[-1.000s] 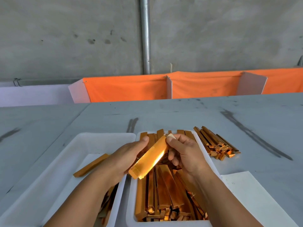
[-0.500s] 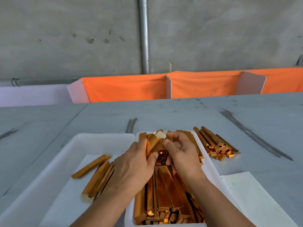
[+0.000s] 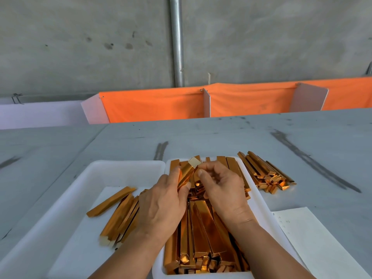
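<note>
Left grip closed round the lower half of a slender gold carton, thumb on one face and fingers on the other. Right grip, fingers curled, pinches the same carton at its upper end, just below the pale open end flap. The carton tilts up and away from the person, its flap end projecting past both grips, above the far end of the right tray.

Background: concrete wall with a vertical metal pipe. The grey counter carries everything, and an orange cloth runs along its far edge.

Two white trays stand side by side. The left tray holds a few flat cartons lying toward its right wall. The right tray is packed with cartons laid lengthwise.

A white paper sheet with faint handwriting lies on the counter just right of the right tray. A loose heap of cartons rests on the counter beside that tray's far right corner.
</note>
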